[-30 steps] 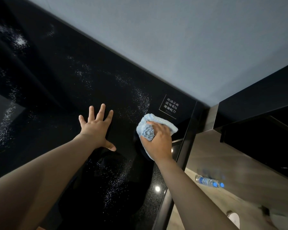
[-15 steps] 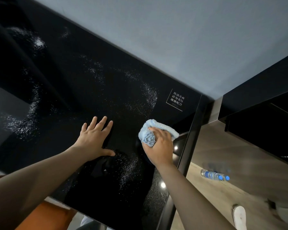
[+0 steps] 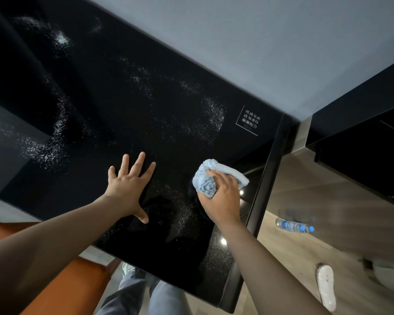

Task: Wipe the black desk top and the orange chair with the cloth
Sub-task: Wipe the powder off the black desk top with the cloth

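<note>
**Ana:** The black desk top (image 3: 146, 105) is shiny and sits against a grey wall (image 3: 248, 42). See the white specks (image 3: 214, 114) on it?

**Ben:** Yes. Lots up by the wall, and lots on the far left. What is the blue thing?

**Ana:** That is the cloth (image 3: 205, 178). It is bunched up on the desk, near the right edge. The right hand (image 3: 223, 201) has its fingers curled over it and pushes it down on the glass.

**Ben:** And the other hand?

**Ana:** The left hand (image 3: 127, 187) lies flat on the desk, fingers spread wide, with nothing in it. I think it props the person up.

**Ben:** How should the wiping go?

**Ana:** I would press the cloth flat and pull it in long lines, from the wall side to the near edge, one line beside the next. Then the specks get swept up, not just pushed around. The left hand should lift off too, so its spot gets wiped.

**Ben:** Is the desk nearly done?

**Ana:** No, I think a lot is left. The orange chair (image 3: 66, 289) is low on the left, by the person's knees. I guess its turn comes after.
</note>
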The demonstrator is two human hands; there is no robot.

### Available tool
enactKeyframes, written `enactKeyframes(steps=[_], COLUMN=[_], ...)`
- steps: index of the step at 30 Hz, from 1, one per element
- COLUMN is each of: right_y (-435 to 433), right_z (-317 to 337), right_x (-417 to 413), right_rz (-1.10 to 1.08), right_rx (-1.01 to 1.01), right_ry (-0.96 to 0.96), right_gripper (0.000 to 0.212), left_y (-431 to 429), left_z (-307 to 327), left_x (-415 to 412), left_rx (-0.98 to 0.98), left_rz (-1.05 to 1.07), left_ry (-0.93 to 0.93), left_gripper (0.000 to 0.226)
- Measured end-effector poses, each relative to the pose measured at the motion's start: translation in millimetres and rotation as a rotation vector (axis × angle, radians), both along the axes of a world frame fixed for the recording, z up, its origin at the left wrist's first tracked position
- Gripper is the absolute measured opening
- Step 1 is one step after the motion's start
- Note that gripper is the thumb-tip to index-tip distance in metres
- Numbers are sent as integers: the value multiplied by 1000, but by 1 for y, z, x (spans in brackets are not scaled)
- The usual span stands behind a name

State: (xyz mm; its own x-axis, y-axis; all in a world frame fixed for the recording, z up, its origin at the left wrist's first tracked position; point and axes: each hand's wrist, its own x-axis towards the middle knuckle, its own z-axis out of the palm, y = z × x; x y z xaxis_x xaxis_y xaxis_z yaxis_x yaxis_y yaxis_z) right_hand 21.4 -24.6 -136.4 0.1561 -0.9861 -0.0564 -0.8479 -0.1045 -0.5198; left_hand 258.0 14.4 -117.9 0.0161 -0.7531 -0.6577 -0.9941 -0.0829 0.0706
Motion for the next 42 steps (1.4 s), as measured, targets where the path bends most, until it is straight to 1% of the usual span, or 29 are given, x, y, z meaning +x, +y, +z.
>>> enactKeyframes(steps=[4, 15, 19, 23, 28, 38, 42], right_y=[12, 58, 78, 101, 123, 141, 152], right_z=[3, 9, 12, 13, 13, 7, 6], right_x=[2, 8, 12, 17, 19, 19, 19], right_rz=[2, -4, -15, -44, -56, -53, -42], right_rx=[25, 60, 60, 76, 75, 49, 41], right_ry=[-5, 10, 19, 22, 15, 20, 20], right_gripper=[52, 53, 49, 50, 51, 51, 55], left_y=[-1, 1, 21, 56, 85, 84, 86], left_z=[1, 7, 9, 5, -1, -6, -7], left_x=[-1, -4, -3, 5, 6, 0, 0], left_rx=[7, 6, -23, 12, 15, 11, -4], left_rz=[6, -18, -20, -41, 0, 22, 27], left_ry=[2, -30, 29, 1, 8, -1, -2], left_gripper=[152, 151, 149, 150, 149, 148, 148])
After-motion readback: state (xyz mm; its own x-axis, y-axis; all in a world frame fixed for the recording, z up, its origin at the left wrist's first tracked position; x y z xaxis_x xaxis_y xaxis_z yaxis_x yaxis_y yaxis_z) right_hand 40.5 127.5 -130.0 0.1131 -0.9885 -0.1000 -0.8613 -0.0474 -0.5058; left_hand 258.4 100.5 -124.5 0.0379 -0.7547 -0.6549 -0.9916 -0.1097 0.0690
